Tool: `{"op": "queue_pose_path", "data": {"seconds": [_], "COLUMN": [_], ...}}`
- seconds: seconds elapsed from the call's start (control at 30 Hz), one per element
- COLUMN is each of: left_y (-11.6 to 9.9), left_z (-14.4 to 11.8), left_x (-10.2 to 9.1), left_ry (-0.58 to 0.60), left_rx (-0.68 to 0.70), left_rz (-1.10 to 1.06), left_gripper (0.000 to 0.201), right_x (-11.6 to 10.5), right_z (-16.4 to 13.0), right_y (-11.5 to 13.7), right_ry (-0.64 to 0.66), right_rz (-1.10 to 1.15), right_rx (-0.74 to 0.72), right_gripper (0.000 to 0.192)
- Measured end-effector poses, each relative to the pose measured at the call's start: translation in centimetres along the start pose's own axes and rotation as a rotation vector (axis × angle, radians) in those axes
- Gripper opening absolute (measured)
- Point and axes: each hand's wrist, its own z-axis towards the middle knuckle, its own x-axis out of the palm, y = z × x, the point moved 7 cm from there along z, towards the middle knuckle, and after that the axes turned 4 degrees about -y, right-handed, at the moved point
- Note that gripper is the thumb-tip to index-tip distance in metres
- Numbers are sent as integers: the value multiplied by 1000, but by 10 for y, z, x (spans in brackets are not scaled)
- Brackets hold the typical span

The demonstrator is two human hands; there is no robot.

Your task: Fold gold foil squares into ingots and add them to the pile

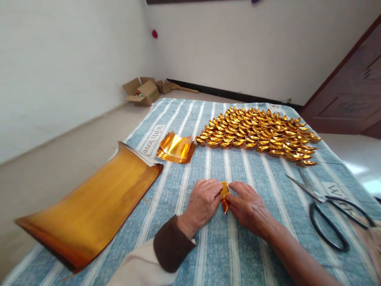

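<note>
My left hand (203,203) and my right hand (247,206) meet over a small piece of gold foil paper (224,196), each pinching one side of it against the blue striped cloth (214,167). The paper is partly folded and mostly hidden by my fingers. Beyond my hands lie many folded gold paper ingots (258,133) packed in rows. A small stack of cut gold squares (176,147) rests to the left of them. A large curled stack of gold sheets (92,206) lies at the near left.
Black-handled scissors (327,208) lie on the cloth to the right of my right hand. Open cardboard boxes (143,92) sit on the floor in the far corner. A dark wooden door (351,87) stands at the right. White walls enclose the room.
</note>
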Motion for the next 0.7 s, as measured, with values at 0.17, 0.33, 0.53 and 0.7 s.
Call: {"op": "queue_pose_path", "data": {"seconds": [0.17, 0.33, 0.53, 0.7], "left_y": [5, 8, 9, 9], "left_z": [-4, -5, -3, -1], "left_x": [1, 2, 2, 4], "left_ry": [-58, -64, -40, 16], "left_rx": [-14, -32, -61, -105], "left_rz": [-15, -19, -36, -33], "left_gripper": [34, 42, 31, 13], "right_x": [-4, -5, -1, -2], "right_z": [2, 1, -2, -1], "right_y": [-1, -4, -10, -11], "right_ry": [-10, -35, -82, -93], "right_rz": [-27, 26, 60, 87], "right_rx": [-23, 12, 47, 47], "right_gripper": [17, 16, 17, 18]}}
